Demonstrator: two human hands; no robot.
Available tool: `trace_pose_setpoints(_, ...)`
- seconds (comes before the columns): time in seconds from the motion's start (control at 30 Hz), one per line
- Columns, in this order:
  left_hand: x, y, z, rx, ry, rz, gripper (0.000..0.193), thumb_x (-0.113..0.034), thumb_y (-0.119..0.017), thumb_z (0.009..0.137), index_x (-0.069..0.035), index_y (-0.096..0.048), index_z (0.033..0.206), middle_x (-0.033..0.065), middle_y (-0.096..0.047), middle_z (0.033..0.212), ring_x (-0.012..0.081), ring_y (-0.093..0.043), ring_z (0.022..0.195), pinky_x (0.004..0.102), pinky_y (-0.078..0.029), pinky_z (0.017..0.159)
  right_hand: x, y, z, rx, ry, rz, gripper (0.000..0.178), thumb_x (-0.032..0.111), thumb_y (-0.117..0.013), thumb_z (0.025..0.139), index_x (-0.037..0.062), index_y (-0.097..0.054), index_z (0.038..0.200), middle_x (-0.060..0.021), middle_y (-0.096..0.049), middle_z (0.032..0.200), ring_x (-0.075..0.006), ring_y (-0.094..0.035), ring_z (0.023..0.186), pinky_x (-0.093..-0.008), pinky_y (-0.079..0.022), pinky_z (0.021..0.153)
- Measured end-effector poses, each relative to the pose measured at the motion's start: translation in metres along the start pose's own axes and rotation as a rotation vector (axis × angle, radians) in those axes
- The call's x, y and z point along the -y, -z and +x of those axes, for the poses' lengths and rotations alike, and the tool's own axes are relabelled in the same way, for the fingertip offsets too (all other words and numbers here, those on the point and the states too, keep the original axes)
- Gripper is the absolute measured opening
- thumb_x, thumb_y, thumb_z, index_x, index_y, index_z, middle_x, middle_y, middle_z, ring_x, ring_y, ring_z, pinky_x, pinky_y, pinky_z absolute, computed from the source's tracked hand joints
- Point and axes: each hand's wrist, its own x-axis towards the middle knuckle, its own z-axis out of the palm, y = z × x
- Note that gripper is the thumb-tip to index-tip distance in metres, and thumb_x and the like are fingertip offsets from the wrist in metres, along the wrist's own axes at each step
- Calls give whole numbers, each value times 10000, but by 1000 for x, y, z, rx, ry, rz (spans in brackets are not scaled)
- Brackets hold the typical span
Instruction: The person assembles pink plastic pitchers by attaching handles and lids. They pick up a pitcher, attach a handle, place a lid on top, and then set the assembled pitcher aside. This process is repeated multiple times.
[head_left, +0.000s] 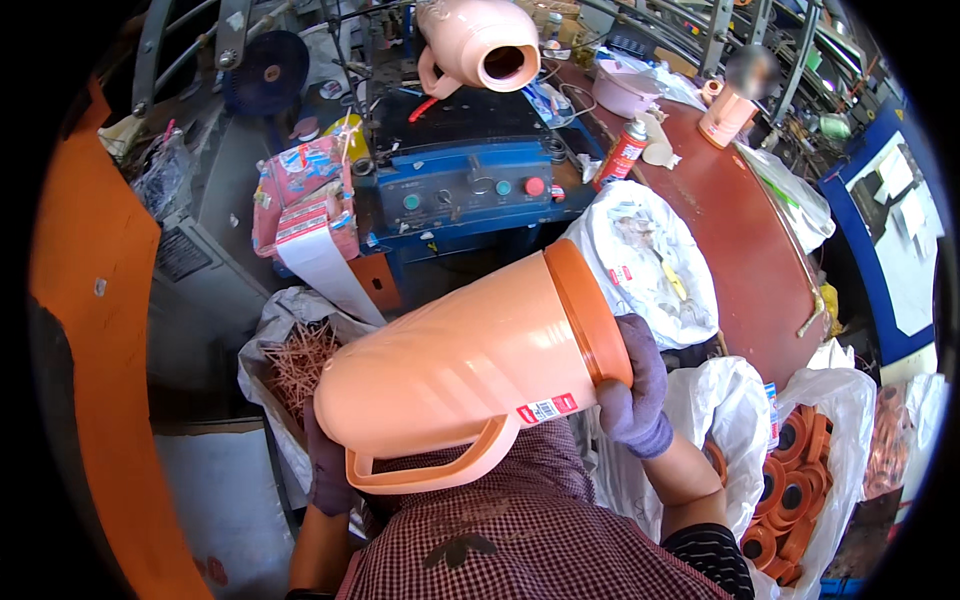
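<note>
A large peach plastic jug (460,345) lies tilted across my lap, its darker orange collar (588,315) toward the upper right. Its handle (440,475) faces me, and a small red-and-white label (547,408) sticks to the side near the handle's upper end. My right hand (640,395), in a grey-purple glove, grips the collar end with the fingers over the rim. Against the jug's rounded base, at the lower left, rests my gloved left hand (328,465); its fingers are mostly hidden behind the jug.
Ahead stands a blue machine with a control panel (465,185) and another peach jug (480,45) above it. A pink basket (262,215) holds a label strip. Bags hold thin pink sticks (300,360), scraps (650,260) and orange lids (790,490). A red spray can (620,152) stands on the brown table (740,230).
</note>
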Motion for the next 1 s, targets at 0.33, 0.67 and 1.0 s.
trace_pose_setpoints(0.33,-58,-58,18,507,297,-353,520,-416,-388,1029,-80,-399,1426,122,-498,1401,262,-511,1253,407,-453,1029,34,20,9,201,434,-229,540,466,-699,787,-1,-633,1050,-138,-599,910,-300,-573,748,-437,-469,678)
trace_pose_setpoints(0.67,0,-65,13,405,78,-224,574,-450,-418,1014,-77,-381,1449,130,-480,1429,275,-488,1290,426,-450,1042,1,32,16,186,221,-287,317,309,-611,907,27,-627,1051,-101,-594,921,-246,-586,831,-379,-483,765)
trace_pose_setpoints(1.0,-75,-29,18,-95,451,362,631,-566,-522,920,-43,-560,1272,88,-665,1012,198,-655,816,294,-514,662,-94,-22,-144,-224,-1049,313,427,307,-495,1020,-39,-548,1265,-81,-617,1122,-125,-529,1033,-258,-435,919)
